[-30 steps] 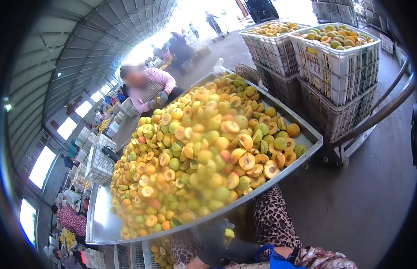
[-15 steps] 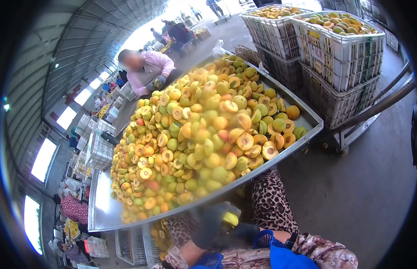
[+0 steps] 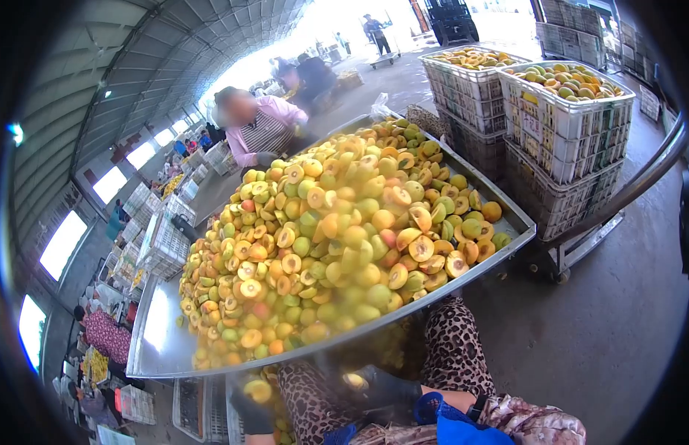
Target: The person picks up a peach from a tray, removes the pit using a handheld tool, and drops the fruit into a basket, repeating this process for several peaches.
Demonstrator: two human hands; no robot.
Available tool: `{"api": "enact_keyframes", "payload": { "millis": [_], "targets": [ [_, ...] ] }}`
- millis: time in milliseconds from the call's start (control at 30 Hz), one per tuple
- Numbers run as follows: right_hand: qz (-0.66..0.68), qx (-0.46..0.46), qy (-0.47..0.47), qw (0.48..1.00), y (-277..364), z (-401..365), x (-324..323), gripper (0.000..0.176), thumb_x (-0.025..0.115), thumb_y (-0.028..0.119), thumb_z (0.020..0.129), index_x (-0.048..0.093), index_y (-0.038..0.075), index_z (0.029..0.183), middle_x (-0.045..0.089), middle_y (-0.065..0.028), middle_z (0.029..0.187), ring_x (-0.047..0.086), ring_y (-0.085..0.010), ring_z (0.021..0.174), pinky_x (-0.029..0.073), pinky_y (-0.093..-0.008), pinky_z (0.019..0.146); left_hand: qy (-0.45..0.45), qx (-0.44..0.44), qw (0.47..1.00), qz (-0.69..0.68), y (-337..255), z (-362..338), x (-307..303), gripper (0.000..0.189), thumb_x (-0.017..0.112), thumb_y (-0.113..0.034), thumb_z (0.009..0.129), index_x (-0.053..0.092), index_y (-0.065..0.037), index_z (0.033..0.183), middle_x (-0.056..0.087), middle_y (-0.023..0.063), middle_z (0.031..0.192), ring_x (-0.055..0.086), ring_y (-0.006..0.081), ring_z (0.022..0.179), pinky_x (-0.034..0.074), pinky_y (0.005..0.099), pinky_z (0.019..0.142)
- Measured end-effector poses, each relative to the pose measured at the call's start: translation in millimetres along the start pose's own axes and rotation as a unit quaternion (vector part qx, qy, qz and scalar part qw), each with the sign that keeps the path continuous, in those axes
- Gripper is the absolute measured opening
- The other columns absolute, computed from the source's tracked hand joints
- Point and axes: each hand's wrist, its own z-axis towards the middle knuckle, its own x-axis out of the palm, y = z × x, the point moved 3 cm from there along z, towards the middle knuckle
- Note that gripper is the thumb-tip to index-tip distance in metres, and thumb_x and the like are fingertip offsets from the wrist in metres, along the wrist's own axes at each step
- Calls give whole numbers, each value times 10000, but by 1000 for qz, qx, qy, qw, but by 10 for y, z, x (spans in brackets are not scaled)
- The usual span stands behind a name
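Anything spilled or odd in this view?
Yes: small brownish bits lie on the grey floor beside the metal trolley, possibly dropped fruit. Centrally, heaped yellow-green fruit halves look hazy, perhaps from a smudged lens.

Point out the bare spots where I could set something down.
On the tray, bare metal shows at the left corner, between the fruit heap and the rim; a smaller sliver at the right corner. Floor lies open between the right trouser leg and the cart. Crowded: the tray's middle and the filled upper crates.
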Motion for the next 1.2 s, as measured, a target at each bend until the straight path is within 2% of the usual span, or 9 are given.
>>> {"api": "enact_keyframes", "payload": {
  "millis": [100,200,333,400,500,667,900,1000,1200],
  "targets": [
    [-151,36,5,988,-162,74,-39,172,670,195,949,659,82,820,634,-17,671,565,-134,602,483,-361,601,-82,-79,991,-77,-233,-169,-223,258,654,-140,955,662,5,1169,688,145,1006,679,197,917,581,340,761],
    [-507,152,-8,848,-802,-36,-284,139,696,218,897,685,81,917,719,-137,806,690,-340,721,531,-458,684,0,64,957,282,491,330,-1011,359,504,-262,1067,598,15,1275,664,145,1181,667,245,1062,573,396,879],
    [-420,-66,-201,882,-108,74,-151,175,651,249,928,731,95,948,700,-226,834,672,-440,761,532,-489,673,-60,297,875,378,164,204,51,283,558,-136,1034,660,36,1235,685,160,1228,657,258,1112,531,388,973],
    [-332,25,-176,926,-517,76,-300,160,661,200,926,725,88,1021,713,-142,787,694,-358,716,542,-445,670,-41,373,855,358,-274,247,664,254,585,-74,1017,691,46,1214,695,167,1251,652,265,1137,510,383,1020],
    [-30,236,-78,968,-167,129,-266,259,709,134,901,667,55,1145,714,-18,937,676,-174,817,556,-353,721,126,155,976,84,-737,195,1449,327,537,-160,1057,679,78,1231,725,130,1189,684,223,1089,512,373,1018],
    [369,257,29,893,52,47,-119,422,727,67,882,606,19,1284,679,-32,1133,612,-102,966,544,-293,854,321,-49,944,63,-557,-498,1803,285,568,-138,1045,684,48,1228,704,149,1240,632,212,1195,474,329,1066],
    [318,53,134,937,462,-153,-129,100,691,39,829,674,16,925,632,-69,845,565,-150,745,471,-265,679,466,-338,796,-188,-635,-956,2409,489,743,-292,883,689,75,1202,708,254,1169,706,310,1025,557,424,960],
    [521,230,127,812,119,-243,24,96,697,61,810,659,-2,872,613,-68,787,553,-138,692,442,-256,630,512,-309,765,-240,-534,-1001,2515,482,754,-270,864,687,79,1190,716,244,1123,710,296,985,568,403,926],
    [434,260,118,854,215,-353,-128,160,710,70,823,685,-15,956,665,-82,883,615,-120,818,484,-250,709,497,-241,832,-46,-983,-1048,2539,353,650,-158,927,673,68,1198,689,141,1085,684,217,991,548,330,898]
  ]
}}
